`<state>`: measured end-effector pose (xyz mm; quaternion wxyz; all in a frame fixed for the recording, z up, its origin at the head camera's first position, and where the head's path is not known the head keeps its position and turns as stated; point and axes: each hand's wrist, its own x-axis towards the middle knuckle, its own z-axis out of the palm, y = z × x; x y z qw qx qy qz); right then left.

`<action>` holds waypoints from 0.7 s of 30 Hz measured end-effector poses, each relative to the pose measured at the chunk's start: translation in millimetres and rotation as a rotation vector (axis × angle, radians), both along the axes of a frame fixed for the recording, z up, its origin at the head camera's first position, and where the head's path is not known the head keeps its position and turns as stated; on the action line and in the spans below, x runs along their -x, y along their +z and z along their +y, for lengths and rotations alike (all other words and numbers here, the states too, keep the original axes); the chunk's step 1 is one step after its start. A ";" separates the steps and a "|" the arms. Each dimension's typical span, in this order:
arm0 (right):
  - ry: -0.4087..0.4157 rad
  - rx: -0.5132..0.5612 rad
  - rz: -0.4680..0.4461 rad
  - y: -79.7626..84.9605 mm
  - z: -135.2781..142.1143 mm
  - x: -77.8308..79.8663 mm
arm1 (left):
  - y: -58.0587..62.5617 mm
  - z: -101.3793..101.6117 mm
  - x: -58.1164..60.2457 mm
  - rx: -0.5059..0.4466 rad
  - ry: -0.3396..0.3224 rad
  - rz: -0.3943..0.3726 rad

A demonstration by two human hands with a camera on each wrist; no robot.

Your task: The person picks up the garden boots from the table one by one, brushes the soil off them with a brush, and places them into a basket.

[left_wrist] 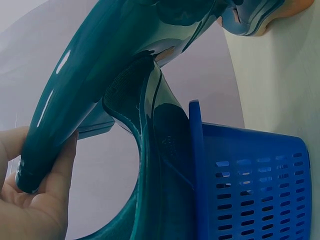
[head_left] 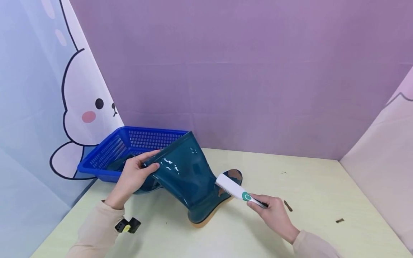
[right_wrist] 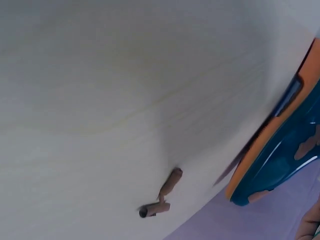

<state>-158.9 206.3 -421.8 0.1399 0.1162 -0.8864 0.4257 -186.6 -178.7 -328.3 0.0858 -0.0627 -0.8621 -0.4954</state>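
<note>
A glossy teal rubber boot (head_left: 184, 175) with a tan sole leans over the table, its foot low and to the right. Brown patches (head_left: 235, 175) mark its toe and instep. My left hand (head_left: 133, 175) grips the boot's top edge, thumb on the near side; the left wrist view shows the fingers (left_wrist: 60, 175) around that edge. In my right hand (head_left: 272, 213) is a white scrubbing brush (head_left: 230, 186), held by its handle, bristles down over the boot's instep. A second teal boot (left_wrist: 172, 145) rests by the basket behind, partly hidden in the head view.
A blue slotted basket (head_left: 103, 175) stands at the back left. Brown scraps (head_left: 288, 205) lie on the pale table (head_left: 322, 186) to the right, another scrap (head_left: 340, 220) farther over. A purple backdrop (head_left: 258, 79) closes the rear, with a printed curtain (head_left: 29, 118) on the left.
</note>
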 end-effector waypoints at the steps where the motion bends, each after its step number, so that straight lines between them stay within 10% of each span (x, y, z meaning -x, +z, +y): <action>1: 0.011 0.001 -0.007 -1.1 -1.4 1.1 | -0.1 -0.1 -0.2 -0.001 -0.002 0.004; 21: -0.029 -0.183 0.038 -8.0 17.1 -4.1 | -0.8 -1.0 -2.5 -0.016 -0.003 -0.005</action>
